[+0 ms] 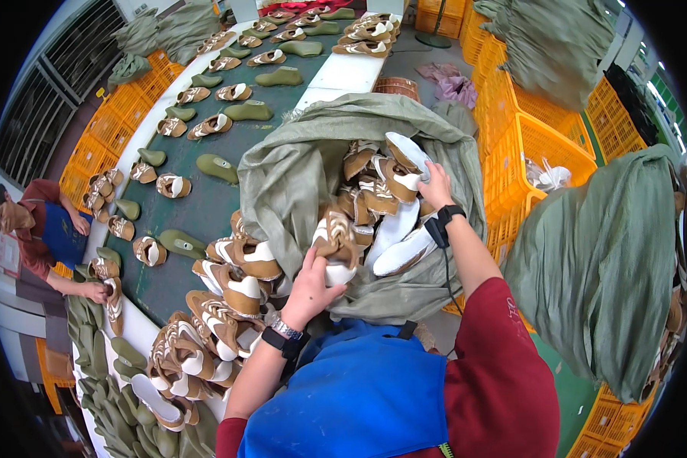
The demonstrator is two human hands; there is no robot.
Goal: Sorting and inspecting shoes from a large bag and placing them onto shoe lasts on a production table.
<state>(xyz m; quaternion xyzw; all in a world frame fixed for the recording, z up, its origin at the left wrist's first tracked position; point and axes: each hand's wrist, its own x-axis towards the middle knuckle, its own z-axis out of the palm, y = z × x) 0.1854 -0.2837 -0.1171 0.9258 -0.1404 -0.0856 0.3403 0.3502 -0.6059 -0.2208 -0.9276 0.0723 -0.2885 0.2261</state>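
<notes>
My left hand (310,290) is closed round the heel of a brown-and-white shoe upper (336,235), lifted at the near left of an open green cloth sack (286,156). In the sack my right hand (436,188) grips another shoe (408,155), tilted so that its white underside shows. Between my hands lie several more brown-and-white shoe uppers (378,195), piled in the sack. Some are turned over with white undersides (406,253) facing up. Where the right fingertips press is partly hidden behind that shoe.
A green conveyor (179,221) carries rows of uppers and green shoe lasts (217,167). By my left arm are heaped uppers (229,317) and a pile of lasts (118,401). Across it, a co-worker (42,225) touches a shoe. Orange crates (538,153) and a covered stack (595,259) stand right.
</notes>
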